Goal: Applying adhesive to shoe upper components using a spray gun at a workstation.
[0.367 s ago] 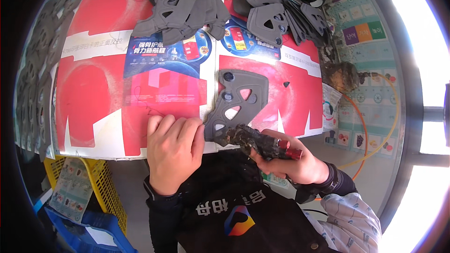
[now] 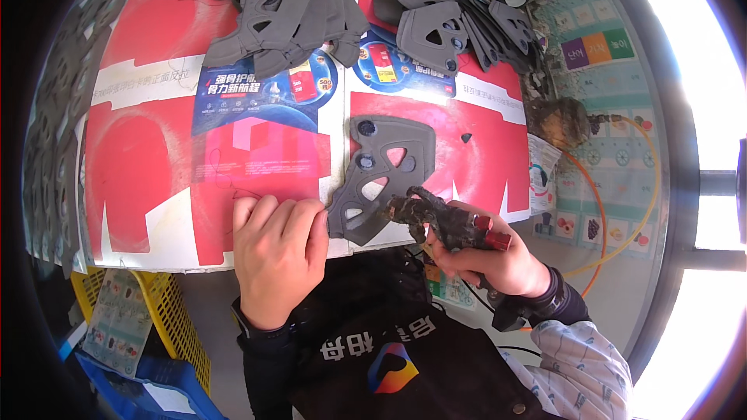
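A grey foam-like panel (image 2: 412,136) with cut-out holes and dark round patches lies flat on the red-and-white printed table cover, close to the front edge. My right hand (image 2: 498,260) grips a dark, residue-caked spray gun (image 2: 443,222) with red knobs at its rear. Its nozzle points left, over the panel's lower right edge. Beside the panel's lower left corner, my left hand (image 2: 280,253) rests on the table edge, closed with the fingers curled under. Whatever those fingers hold, if anything, is hidden.
Grey panels are piled at the back middle (image 2: 292,15) and back right (image 2: 432,35), with more along the left side (image 2: 66,109). Orange (image 2: 599,210) and yellow (image 2: 656,179) hoses hang at right. A yellow basket (image 2: 173,315) and blue crate (image 2: 148,385) stand below left.
The spray gun has shifted right and slightly away from me, off the panel's lower end. My left hand stays beside the panel. The whole view has moved a little.
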Motion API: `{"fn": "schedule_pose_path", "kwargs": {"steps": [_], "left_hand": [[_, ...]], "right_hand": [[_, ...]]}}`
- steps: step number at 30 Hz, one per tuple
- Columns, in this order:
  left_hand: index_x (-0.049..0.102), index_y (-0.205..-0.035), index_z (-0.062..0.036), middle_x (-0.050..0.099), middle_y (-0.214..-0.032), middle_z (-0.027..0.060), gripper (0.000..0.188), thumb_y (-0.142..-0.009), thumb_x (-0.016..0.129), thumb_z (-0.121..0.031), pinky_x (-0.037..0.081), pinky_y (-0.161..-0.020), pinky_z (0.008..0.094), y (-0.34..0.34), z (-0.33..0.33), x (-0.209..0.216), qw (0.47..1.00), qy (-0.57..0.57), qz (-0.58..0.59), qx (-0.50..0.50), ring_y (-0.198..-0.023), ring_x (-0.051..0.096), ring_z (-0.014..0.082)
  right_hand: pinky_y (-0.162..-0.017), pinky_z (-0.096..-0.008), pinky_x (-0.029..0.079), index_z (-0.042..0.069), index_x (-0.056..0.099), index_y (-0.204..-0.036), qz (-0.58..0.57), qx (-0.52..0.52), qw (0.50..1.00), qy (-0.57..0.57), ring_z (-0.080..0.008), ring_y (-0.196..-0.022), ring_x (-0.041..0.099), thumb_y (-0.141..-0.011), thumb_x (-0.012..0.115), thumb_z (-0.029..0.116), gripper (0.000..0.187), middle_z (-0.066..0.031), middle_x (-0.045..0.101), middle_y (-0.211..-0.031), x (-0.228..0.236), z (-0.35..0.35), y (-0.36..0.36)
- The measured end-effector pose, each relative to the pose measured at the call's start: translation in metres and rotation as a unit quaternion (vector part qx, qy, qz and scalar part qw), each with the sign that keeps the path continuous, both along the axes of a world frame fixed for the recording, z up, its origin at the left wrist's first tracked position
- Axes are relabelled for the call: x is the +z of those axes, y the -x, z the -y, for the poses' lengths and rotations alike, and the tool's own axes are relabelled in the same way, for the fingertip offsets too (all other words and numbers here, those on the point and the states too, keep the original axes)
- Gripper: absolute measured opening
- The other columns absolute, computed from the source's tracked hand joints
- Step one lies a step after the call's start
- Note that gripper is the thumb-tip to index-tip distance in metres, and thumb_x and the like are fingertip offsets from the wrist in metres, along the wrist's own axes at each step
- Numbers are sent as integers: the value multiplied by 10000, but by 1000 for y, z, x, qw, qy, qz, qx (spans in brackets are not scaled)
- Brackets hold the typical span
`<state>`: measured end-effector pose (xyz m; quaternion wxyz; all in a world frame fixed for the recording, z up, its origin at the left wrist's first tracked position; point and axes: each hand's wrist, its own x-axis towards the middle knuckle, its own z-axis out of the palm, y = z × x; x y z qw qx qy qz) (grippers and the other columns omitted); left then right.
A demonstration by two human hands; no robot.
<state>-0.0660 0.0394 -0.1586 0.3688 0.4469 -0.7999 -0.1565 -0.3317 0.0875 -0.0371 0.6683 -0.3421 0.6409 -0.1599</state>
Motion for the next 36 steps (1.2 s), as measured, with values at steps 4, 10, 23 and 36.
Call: {"fn": "schedule_pose_path", "kwargs": {"steps": [4,10,23,36], "left_hand": [[653,-937,-52,658,-793,79,86,-881,717,-38,407,-772,424,1,-1,2,1000,-19,9,0,-700,554,291],[653,-934,-52,658,-797,79,79,-884,712,-37,406,-773,423,0,-1,4,1000,-19,11,4,-703,554,293],[652,-942,-50,646,-790,78,84,-884,712,-40,407,-773,422,-1,-1,5,1000,-25,12,3,-702,550,291],[656,-946,-51,632,-765,77,86,-886,717,-48,404,-762,423,0,2,1,1000,-24,-4,0,-682,536,288]], "right_hand": [[-535,-206,397,55,638,-1228,6,-24,999,22,-27,-703,555,-957,691,29,278,22,649,-881,0,2,3],[-522,-205,404,58,643,-1180,44,-74,996,24,-42,-732,579,-950,676,11,236,9,655,-913,4,7,7],[-484,-253,328,-11,635,-1117,-37,-127,987,88,-81,-529,471,-921,633,30,200,-75,619,-778,6,16,13],[-532,-240,341,12,663,-1128,0,-122,987,107,-84,-555,489,-938,662,-14,192,-46,628,-757,7,34,14]]}}
